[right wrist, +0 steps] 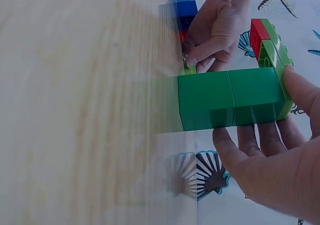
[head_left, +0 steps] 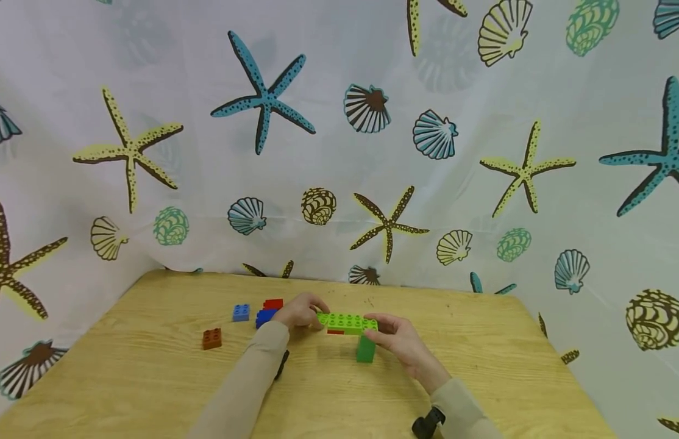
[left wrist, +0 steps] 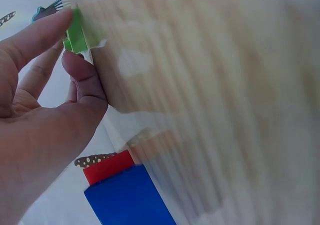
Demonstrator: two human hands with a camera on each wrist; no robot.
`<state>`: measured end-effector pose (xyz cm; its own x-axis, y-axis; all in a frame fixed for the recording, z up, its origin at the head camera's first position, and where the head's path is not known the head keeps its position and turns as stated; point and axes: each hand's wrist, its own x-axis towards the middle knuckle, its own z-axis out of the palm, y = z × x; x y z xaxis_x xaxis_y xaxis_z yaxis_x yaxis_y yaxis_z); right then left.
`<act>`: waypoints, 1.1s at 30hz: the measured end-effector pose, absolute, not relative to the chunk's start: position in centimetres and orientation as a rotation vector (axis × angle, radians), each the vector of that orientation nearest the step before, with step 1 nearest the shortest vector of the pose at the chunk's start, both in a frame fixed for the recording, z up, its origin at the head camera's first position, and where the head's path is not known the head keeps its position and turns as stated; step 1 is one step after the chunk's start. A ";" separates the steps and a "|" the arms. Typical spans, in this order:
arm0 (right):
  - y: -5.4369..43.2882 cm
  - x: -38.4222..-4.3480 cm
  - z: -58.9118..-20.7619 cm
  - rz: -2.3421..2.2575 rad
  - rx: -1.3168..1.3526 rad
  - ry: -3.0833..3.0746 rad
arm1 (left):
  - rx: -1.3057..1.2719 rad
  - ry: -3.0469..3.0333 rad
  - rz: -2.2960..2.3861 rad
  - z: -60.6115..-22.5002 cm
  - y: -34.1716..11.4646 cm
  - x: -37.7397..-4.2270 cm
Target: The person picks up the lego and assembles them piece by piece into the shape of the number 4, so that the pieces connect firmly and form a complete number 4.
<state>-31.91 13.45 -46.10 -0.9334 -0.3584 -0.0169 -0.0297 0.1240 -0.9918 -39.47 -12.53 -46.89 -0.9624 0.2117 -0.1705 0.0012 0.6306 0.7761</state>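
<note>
My right hand grips a toy-brick build at its right end, thumb and fingers around the long lime-green brick. This brick lies across the top of two stacked dark green bricks, which stand upright on the table. A red brick is fixed under the lime brick's far end, off the tabletop. To the left, low at the table, my left hand pinches a small lime-green brick between thumb and fingers; the hand partly hides it.
Left of my left hand sit a blue brick and a red brick close together. A lighter blue brick and a brown brick lie farther left on the wooden table. A patterned curtain hangs behind.
</note>
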 end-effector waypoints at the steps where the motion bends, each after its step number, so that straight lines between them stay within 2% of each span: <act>1: 13.5 -31.9 -46.1 -1.890 -0.381 2.146 | 0.169 2.614 1.231 -46.9 -12.6 -39.5; 16: 13.8 -32.0 -46.2 -1.888 -0.381 2.135 | 0.187 2.618 1.234 -46.8 -13.2 -38.6; 33: 13.8 -32.1 -46.3 -1.872 -0.385 2.158 | 0.141 2.466 1.636 -45.8 -14.8 -38.6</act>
